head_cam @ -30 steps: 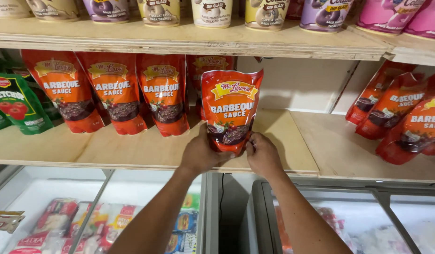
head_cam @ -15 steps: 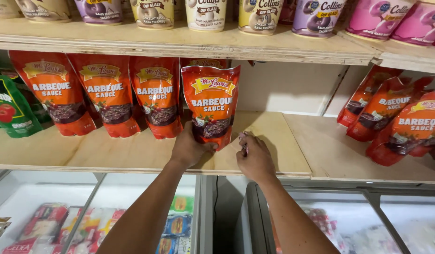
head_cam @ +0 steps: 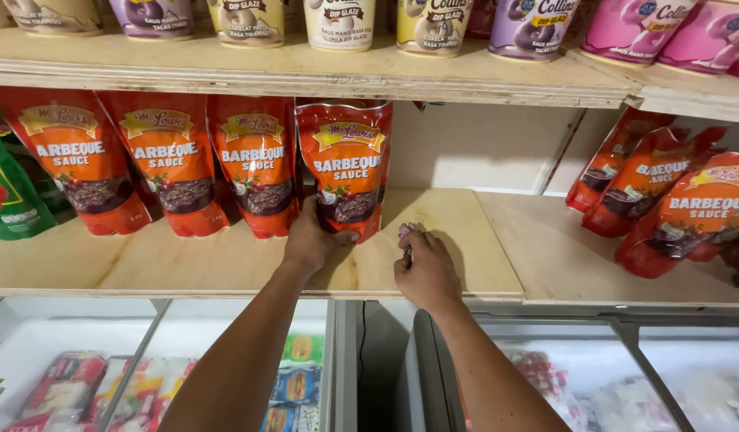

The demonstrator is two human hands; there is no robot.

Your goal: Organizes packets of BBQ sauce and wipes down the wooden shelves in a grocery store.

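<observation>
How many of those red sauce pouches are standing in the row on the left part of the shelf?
4 red pouches: one at far left, a second, a third, and the fourth, gripped at its base by the left hand. More may be hidden behind them.

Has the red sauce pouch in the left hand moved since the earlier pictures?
Yes. The red sauce pouch moved left along the wooden shelf, now joining the pouch row.

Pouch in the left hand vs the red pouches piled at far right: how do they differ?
The held pouch stands upright in line with three like it; the right-hand pouches lean and overlap in a loose pile. The held one has the left hand gripping its base; nobody touches the right-hand ones. The held one sits on the middle shelf board, the others on the adjoining board. Both are red-orange stand-up sauce pouches of the same design.
</observation>
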